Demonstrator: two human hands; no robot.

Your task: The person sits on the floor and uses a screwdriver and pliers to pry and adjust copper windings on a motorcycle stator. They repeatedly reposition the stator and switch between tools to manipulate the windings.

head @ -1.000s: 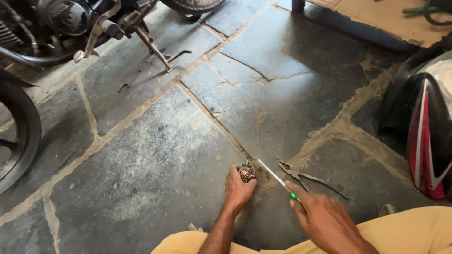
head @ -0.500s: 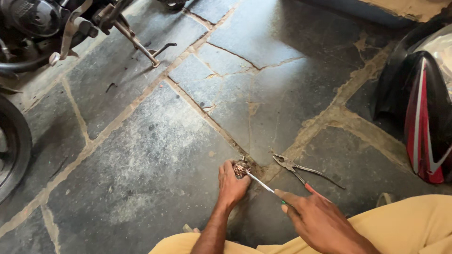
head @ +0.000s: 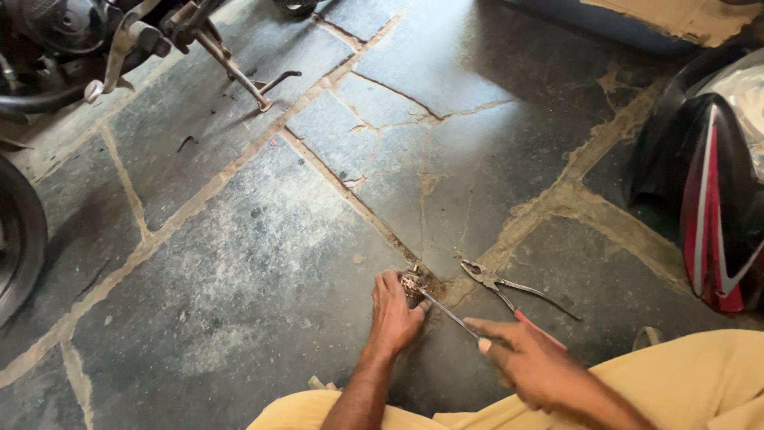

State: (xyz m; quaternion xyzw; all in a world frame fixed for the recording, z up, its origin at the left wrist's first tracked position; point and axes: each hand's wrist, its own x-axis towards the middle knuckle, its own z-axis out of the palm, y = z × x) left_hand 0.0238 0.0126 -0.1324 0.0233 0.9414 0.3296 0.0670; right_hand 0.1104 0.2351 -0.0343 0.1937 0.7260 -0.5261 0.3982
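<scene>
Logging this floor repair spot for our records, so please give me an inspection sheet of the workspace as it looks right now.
Surface: grey stone-slab floor, cracked, sandy joints.
Job's things: small rusty metal part on the floor; thin screwdriver, tip at the part.
Clutter: pliers lying beside the part.
Grippers: left hand steadies the part; right hand holds the screwdriver.
Cables: nothing seen.
Surroundings: motorcycle with side stand top left; tyre at left; black-and-red body panel at right.

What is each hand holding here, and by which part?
The left hand pins a small rusty metal part to the floor by its near side. The right hand grips a screwdriver by its handle.
</scene>
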